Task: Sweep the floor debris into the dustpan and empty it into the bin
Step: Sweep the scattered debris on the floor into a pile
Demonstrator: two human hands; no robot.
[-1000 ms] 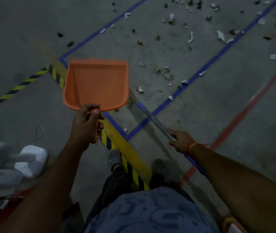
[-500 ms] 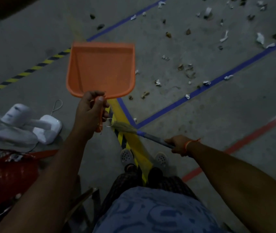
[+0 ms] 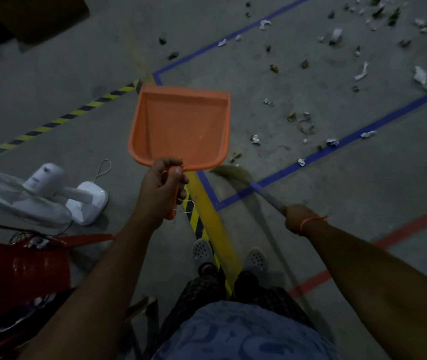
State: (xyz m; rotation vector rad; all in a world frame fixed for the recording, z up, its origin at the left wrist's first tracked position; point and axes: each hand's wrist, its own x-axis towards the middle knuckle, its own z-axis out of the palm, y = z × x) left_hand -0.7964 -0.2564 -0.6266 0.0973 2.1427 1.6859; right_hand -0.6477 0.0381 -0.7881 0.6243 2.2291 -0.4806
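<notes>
Grey concrete floor (image 3: 363, 203) fills the dim view, marked out with blue tape lines (image 3: 337, 149), a red line (image 3: 402, 229), a solid yellow stripe (image 3: 212, 222) and yellow-and-black hazard tape (image 3: 59, 120).

Debris (image 3: 301, 123), made of crumpled paper scraps and dry leaf bits, lies scattered over the upper right, mostly inside the blue outline, well apart from the person's feet.

Gripping the handle with fingers curled round it, the left hand (image 3: 160, 188) holds the orange dustpan (image 3: 181, 128) up off the floor, its pan bare and its open lip pointing away from the body; carried this way, it looks ready to be set down near the litter.

Over on the other side, the right hand (image 3: 297, 216) clasps the grey shaft of the broom (image 3: 233, 172), whose straw head lies low by the blue corner, just beside the nearest scraps, probably so that the first stroke can pull them toward the pan. No sweeping has reached the pan yet, as I judge it.

At the left lies a white pedestal fan (image 3: 38, 193) on its side, with a red container (image 3: 17, 268) near it. I cannot tell whether that container is the bin.
</notes>
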